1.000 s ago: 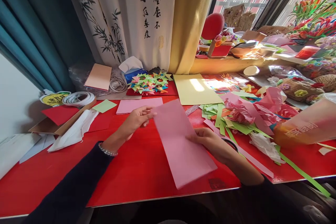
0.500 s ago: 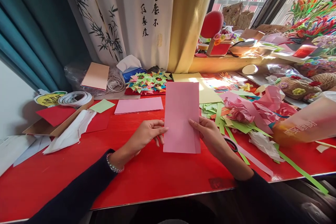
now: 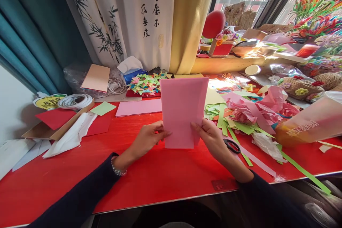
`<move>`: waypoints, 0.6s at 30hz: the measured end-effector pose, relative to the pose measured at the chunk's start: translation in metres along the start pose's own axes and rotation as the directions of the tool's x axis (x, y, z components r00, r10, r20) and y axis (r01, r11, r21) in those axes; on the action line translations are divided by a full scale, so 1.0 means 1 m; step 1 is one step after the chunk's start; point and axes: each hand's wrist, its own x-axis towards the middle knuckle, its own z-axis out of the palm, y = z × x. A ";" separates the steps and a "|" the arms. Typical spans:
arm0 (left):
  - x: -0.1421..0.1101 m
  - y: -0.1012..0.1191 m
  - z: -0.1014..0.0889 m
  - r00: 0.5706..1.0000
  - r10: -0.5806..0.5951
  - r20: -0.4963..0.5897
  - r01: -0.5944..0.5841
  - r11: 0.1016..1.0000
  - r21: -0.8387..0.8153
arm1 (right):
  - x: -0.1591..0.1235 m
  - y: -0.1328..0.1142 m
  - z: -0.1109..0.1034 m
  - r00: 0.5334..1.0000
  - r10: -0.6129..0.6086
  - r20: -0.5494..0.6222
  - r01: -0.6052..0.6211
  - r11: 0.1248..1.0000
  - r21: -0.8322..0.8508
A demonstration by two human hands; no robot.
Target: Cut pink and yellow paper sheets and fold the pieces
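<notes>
A folded sheet of pink paper (image 3: 181, 110) stands upright between my two hands, above the red table (image 3: 149, 181). My left hand (image 3: 152, 134) pinches its lower left edge, thumb in front and fingers behind. On the right edge, my right hand (image 3: 210, 133) grips it with the thumb on the front face. A narrow part of another layer shows along the right side. Behind it lies more pink paper (image 3: 139, 107), flat on the table. Close to my right wrist are the black handles of scissors (image 3: 232, 146), partly under the arm.
Green and pink paper scraps (image 3: 240, 114) pile up on the right, beside a tilted plastic cup (image 3: 301, 128) of orange liquid. Folded-paper ornaments (image 3: 146, 84) sit at the back. A cardboard tray (image 3: 58, 133) with red paper and a tape roll (image 3: 75, 101) stands left.
The pink paper has spread wider at the top and shows an offset layer on the right. Both hands stay on its edges. The view has shifted slightly.
</notes>
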 end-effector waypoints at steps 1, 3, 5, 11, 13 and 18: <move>0.000 -0.001 0.001 1.000 0.005 -0.012 -0.005 1.000 -0.013 | 0.000 -0.001 0.000 1.000 0.001 0.014 -0.001 1.000 -0.005; 0.001 -0.002 0.004 0.999 -0.020 -0.025 0.018 0.995 -0.102 | -0.001 -0.002 0.001 0.999 0.016 0.041 -0.017 1.000 0.023; 0.000 -0.001 0.008 0.996 -0.091 -0.007 0.087 0.968 -0.234 | -0.002 -0.004 0.003 0.998 0.042 0.056 -0.045 0.997 0.064; -0.005 0.002 0.019 0.961 -0.275 0.041 0.263 0.852 -0.453 | -0.001 -0.007 0.009 0.985 0.109 0.130 -0.123 0.987 0.102; -0.007 0.001 0.019 0.949 -0.309 0.057 0.297 0.822 -0.486 | -0.001 -0.010 0.000 0.980 0.118 0.158 -0.120 0.993 0.006; -0.005 -0.005 0.013 0.934 -0.355 0.043 0.326 0.794 -0.513 | -0.024 -0.012 -0.061 0.986 0.096 -0.136 -0.165 0.650 -0.742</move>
